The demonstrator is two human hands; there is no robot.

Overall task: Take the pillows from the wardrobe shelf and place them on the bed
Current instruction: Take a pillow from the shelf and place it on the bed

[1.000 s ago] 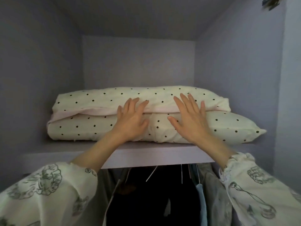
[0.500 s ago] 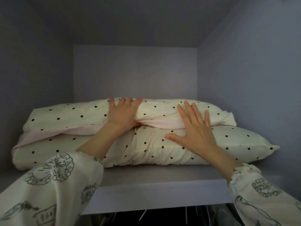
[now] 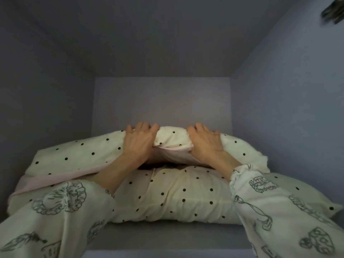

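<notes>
Already both hands, the left hand [image 3: 138,144] and right hand [image 3: 203,145], have fingers curled over the upper pillow [image 3: 81,155], bunching its middle. It lies on the lower pillow [image 3: 173,198], near the shelf [image 3: 167,237] front edge (risk: dragging both off together).

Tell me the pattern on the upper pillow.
Cream with black dots, seen in the head view: upper pillow.

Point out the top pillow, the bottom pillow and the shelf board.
top pillow [image 3: 78,155]: head view, on its dotted left half.
bottom pillow [image 3: 173,198]: head view, on its dotted front face, between the sleeves.
shelf board [image 3: 167,237]: head view, on the bare grey strip in front of the pillows.
</notes>
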